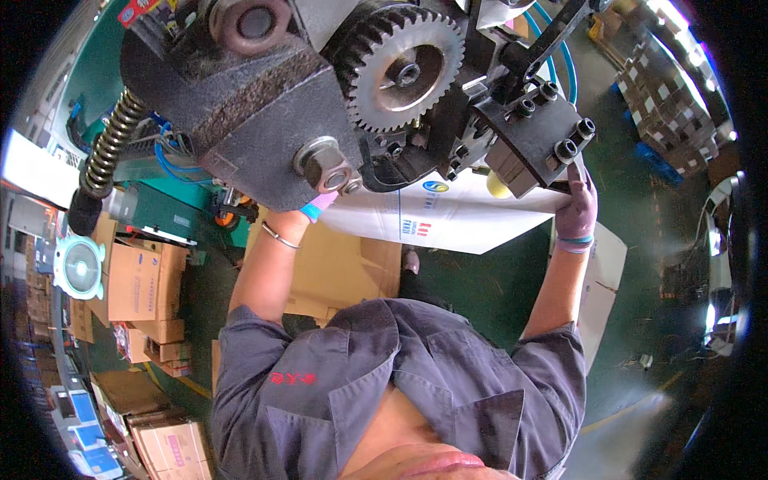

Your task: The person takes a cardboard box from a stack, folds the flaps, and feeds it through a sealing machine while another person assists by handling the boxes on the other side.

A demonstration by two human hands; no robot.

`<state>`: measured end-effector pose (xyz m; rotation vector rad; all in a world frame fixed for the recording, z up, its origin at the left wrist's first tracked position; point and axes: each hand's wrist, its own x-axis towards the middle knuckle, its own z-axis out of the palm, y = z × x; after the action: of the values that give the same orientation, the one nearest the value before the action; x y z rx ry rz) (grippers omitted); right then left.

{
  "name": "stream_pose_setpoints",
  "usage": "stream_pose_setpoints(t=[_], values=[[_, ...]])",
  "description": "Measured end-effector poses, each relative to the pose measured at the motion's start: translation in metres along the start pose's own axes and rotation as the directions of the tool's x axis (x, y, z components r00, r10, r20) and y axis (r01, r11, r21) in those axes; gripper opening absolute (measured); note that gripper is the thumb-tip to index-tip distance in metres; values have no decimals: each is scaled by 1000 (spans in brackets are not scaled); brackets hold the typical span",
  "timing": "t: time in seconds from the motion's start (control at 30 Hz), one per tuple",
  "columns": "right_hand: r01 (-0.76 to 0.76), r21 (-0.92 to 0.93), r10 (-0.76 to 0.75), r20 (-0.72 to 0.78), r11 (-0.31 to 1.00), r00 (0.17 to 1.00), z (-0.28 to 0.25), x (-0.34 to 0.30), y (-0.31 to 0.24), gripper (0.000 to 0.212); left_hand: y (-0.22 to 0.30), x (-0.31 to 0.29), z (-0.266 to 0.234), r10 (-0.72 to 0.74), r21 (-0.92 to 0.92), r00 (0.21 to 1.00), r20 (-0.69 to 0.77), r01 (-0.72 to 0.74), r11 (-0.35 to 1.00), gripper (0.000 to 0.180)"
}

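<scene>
A white printed cardboard sheet [472, 216] lies under the head of a dark metal machine [264, 120], its near edge toward my body. My right hand [578, 210], in a pinkish-purple glove with a teal cuff, grips the sheet's right end beside the bolted block of the machine. At the sheet's left end is my left hand [322, 206], gloved alike; the machine head covers most of it, so its fingers are hidden. Above the sheet a toothed gear wheel [406, 74] and a pale yellow roller-like piece [498, 186] show on the machine.
Brown cardboard sheets [344, 276] lie below the white one. Stacked cartons [144, 280] stand at the left, with a small round teal fan [79, 266] near them. A coil spring [116, 144] hangs from the machine's left side. Far right, a stack of cardboard [664, 96] rests on a blue pallet.
</scene>
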<state>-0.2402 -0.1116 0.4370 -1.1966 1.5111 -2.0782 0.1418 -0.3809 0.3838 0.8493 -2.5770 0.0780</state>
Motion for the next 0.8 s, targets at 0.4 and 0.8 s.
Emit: stream_pose_setpoints(t=[0.4,0.8], values=[[29,-222,-17,54,975,998,-7,2,10,33,45,-1,-20,186,243,911,-369,-98,965,49],[-132,125,152,-162,983,975,-77,13,-1,37,14,-84,77,-550,-757,808,212,492,430,48]])
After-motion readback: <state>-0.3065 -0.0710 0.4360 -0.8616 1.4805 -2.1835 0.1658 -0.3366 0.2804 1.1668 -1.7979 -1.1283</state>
